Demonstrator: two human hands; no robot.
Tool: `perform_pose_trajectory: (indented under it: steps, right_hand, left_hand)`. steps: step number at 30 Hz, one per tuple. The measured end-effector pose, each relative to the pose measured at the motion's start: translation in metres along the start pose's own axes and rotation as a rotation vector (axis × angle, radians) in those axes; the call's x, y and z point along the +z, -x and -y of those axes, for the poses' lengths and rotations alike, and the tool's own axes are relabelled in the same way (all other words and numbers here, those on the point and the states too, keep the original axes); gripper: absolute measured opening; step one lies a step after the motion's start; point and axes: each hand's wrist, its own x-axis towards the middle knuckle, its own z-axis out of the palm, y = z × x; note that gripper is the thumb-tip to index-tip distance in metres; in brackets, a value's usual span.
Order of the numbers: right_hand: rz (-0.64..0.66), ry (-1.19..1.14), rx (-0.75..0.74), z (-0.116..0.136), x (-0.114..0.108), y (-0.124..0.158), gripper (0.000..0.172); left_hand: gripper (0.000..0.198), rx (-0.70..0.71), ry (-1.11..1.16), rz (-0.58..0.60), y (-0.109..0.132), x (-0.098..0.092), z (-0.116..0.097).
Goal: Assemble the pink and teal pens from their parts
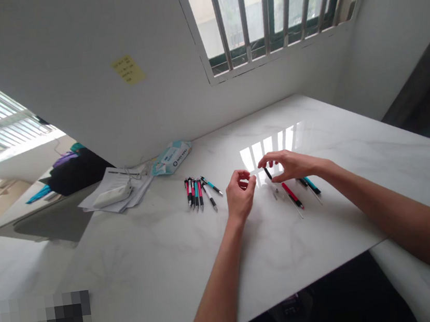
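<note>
My left hand (240,193) hovers over the white table with its fingers curled toward the thumb. Anything small between those fingertips is hidden from me. To its right, my right hand (291,164) arches with thumb and fingers apart around a short black pen grip (268,174); whether it touches the grip is hard to tell. Below the hands lie small pen parts (276,191), a red pen barrel (292,195) and a thin white refill (296,208). A teal pen barrel (312,185) rests under the right wrist, near another refill (315,196).
Left of my hands, several assembled pens (195,194) lie side by side on the table (166,271). Behind them is a wipes packet (173,156). Papers (105,193) with a white device (112,194) lie farther left. A wall and barred window (260,14) stand behind.
</note>
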Motion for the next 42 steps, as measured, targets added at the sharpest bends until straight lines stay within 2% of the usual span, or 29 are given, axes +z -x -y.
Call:
perform_pose_trajectory:
  steps: [3, 6, 8, 10, 11, 14, 16, 20, 22, 25, 27, 29, 33, 42]
  right_hand:
    - [-0.078, -0.061, -0.096, 0.012, 0.008, -0.002, 0.045]
    - [-0.09, -0.108, -0.137, 0.021, 0.019, -0.003, 0.043]
    - [-0.079, -0.127, -0.112, 0.022, 0.022, -0.004, 0.054]
    - [-0.06, -0.104, -0.056, 0.019, 0.02, -0.003, 0.063]
    - [-0.037, -0.074, -0.025, 0.017, 0.018, -0.002, 0.061]
    - [0.116, 0.038, 0.062, 0.013, 0.009, 0.0, 0.044]
    - [0.221, 0.079, 0.112, 0.011, 0.005, 0.001, 0.039]
    - [0.284, 0.056, 0.124, 0.007, 0.009, 0.001, 0.019]
    - [0.242, 0.034, 0.113, 0.003, 0.013, -0.001, 0.013]
    - [0.042, -0.046, 0.103, -0.005, 0.017, -0.005, 0.018]
    - [-0.104, -0.226, 0.09, -0.008, 0.02, -0.008, 0.024]
    - [-0.192, -0.435, 0.07, -0.009, 0.023, -0.011, 0.029]
    - [-0.22, -0.622, 0.043, -0.007, 0.031, -0.015, 0.03]
    - [-0.214, -0.666, 0.062, -0.004, 0.032, -0.015, 0.029]
  left_hand:
    - [0.032, -0.007, 0.0, 0.041, 0.002, 0.001, 0.0]
    - [0.036, -0.044, 0.053, 0.129, 0.002, 0.002, 0.001]
    - [0.034, -0.058, 0.067, 0.154, 0.002, 0.002, 0.003]
    - [0.029, -0.054, 0.048, 0.123, 0.002, 0.002, 0.004]
    - [0.026, -0.046, 0.028, 0.089, 0.001, 0.001, 0.005]
    - [0.019, -0.019, -0.044, -0.004, 0.0, -0.001, 0.005]
    - [0.017, -0.012, -0.082, -0.028, -0.001, -0.001, 0.005]
    - [0.016, 0.018, -0.113, -0.047, 0.0, 0.0, 0.001]
    - [0.02, 0.043, -0.121, -0.068, 0.001, 0.001, 0.0]
    - [0.023, 0.061, -0.149, -0.061, 0.001, 0.001, 0.001]
    - [0.02, 0.067, -0.154, -0.039, 0.001, 0.002, 0.002]
    - [0.019, 0.08, -0.13, -0.017, 0.002, 0.003, 0.003]
    - [0.014, 0.084, -0.07, 0.035, 0.003, 0.006, 0.001]
    - [0.015, 0.045, -0.018, 0.064, 0.002, 0.006, 0.003]
